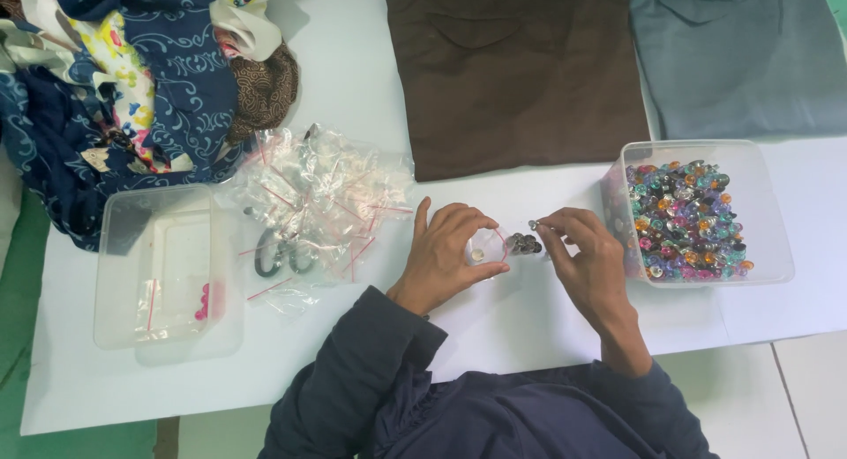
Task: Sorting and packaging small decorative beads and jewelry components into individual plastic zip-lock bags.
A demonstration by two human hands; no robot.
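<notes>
Near the table's [547, 335] front edge, left hand [445, 256] pinches a bag [483, 247] open (mouth facing right) so right hand [587, 256], pinching 1 bead [535, 223], can reach.

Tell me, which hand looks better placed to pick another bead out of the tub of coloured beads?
Probably the right hand. It is right beside the clear tub of coloured beads, almost at its near wall. The left hand is farther off and its fingers curl around a small clear bag.
</notes>
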